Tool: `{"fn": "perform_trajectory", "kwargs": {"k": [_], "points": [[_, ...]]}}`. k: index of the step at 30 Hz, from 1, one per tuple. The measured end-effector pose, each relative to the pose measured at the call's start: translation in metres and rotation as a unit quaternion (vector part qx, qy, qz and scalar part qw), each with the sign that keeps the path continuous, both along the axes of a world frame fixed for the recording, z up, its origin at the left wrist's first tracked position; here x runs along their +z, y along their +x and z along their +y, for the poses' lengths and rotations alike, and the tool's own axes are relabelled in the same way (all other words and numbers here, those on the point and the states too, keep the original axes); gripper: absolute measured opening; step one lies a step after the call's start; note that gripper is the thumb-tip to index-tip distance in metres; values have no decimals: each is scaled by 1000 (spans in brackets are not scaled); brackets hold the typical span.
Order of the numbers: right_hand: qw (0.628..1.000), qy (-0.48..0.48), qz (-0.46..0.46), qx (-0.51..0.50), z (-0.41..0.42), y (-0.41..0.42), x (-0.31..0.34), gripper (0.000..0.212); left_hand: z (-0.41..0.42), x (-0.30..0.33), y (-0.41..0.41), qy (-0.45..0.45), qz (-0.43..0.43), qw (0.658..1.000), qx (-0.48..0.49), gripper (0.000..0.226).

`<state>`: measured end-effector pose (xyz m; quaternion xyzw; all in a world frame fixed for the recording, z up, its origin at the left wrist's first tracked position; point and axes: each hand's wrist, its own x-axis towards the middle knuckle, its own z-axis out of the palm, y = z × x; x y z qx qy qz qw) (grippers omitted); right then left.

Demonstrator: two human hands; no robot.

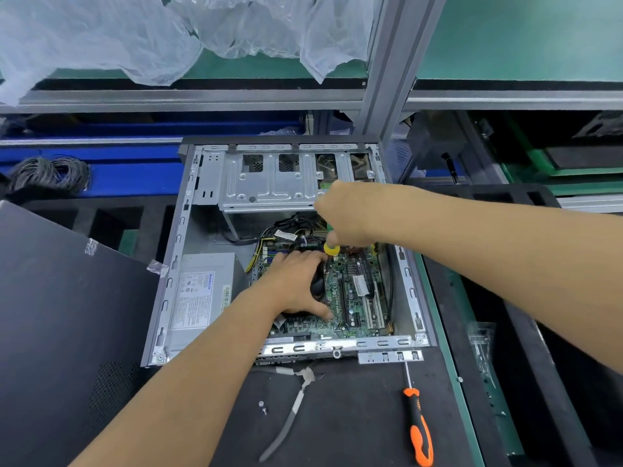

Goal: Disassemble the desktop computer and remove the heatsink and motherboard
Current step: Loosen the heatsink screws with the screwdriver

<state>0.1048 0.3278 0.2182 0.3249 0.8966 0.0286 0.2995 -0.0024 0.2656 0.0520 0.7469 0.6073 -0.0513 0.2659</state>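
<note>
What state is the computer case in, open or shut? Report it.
Open: the computer case has no side cover, exposing the motherboard and power supply.

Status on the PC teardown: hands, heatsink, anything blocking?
Right hand grips yellow-green screwdriver, tip down by heatsink. Left hand rests on heatsink, still on motherboard. Cable bundle crowds board's far edge.
</note>
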Motion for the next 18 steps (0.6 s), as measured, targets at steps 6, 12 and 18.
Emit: {"fn": "perform_trajectory", "kwargs": {"k": [6, 12, 18], "points": [[989, -50, 84, 112, 10, 23, -5, 33, 1, -4, 0, 12, -19, 1000, 4, 111], [970, -91, 148, -172, 5, 29, -10, 81, 1, -4, -1, 11, -21, 1000, 7, 114], [995, -43, 84, -26, 8, 22, -8, 36, 3, -6, 0, 9, -6, 1000, -1, 117]]}}
